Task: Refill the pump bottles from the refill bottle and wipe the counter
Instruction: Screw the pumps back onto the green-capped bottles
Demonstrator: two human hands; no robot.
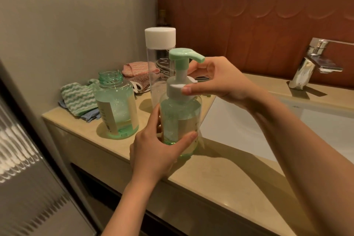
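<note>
While the left hand (153, 151) wraps its fingers (183, 140) round the lower body of the pump bottle (182, 117), near the front edge of the worktop (220, 174), the right hand (216, 80) pinches the white collar (176, 90) under the green pump head (183, 54), thumb in front and the other fingers curled behind. Whether the base rests on the worktop or hangs just above it I cannot tell.

Judging by the grip, the collar is being turned. A crossed or loose thread could leak at the neck, and a slipping lower grip could tip the bottle toward the sink (239, 130), just right of the fingers.

Left of the fingers stands a second green bottle (116, 105), its neck open and pumpless, easy to knock with a wrist. Behind the fingers rises the clear refill bottle (160, 44), white cap on. Farther left lie folded cloths (78, 97); far right, the tap (314, 61).
</note>
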